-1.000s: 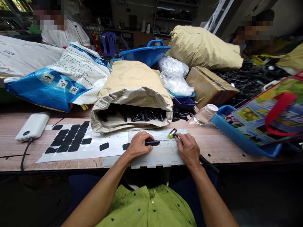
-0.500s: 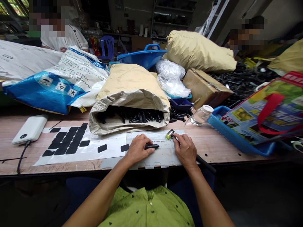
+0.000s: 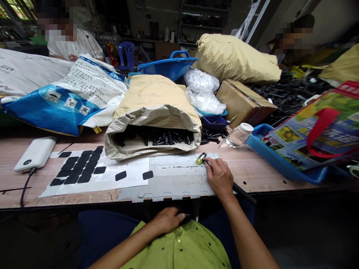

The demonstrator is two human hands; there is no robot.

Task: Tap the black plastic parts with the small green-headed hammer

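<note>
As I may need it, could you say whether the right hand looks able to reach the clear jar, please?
Probably yes: nothing visible stands between the right hand and the clear jar, though that hand's fingers hold a green-tipped tool.

We take this to be a small workshop where bulk goods are handled. An open paper sack (image 3: 157, 89) of black pieces (image 3: 168, 138) lies near the centre of our view, on a wood-grain tabletop (image 3: 249, 164). We find another stuffed sack (image 3: 238, 58) between one and two o'clock, a cardboard box (image 3: 244, 102) at two, and a heap of dark parts (image 3: 291, 89) between two and three. Between eight and nine we see a white sheet (image 3: 133, 164) set with rows of black patches (image 3: 84, 168). One person (image 3: 77, 46) is at ten o'clock and another person (image 3: 293, 35) at two, while loaded metal shelves (image 3: 206, 15) stand dimly lit between twelve and one.
</note>
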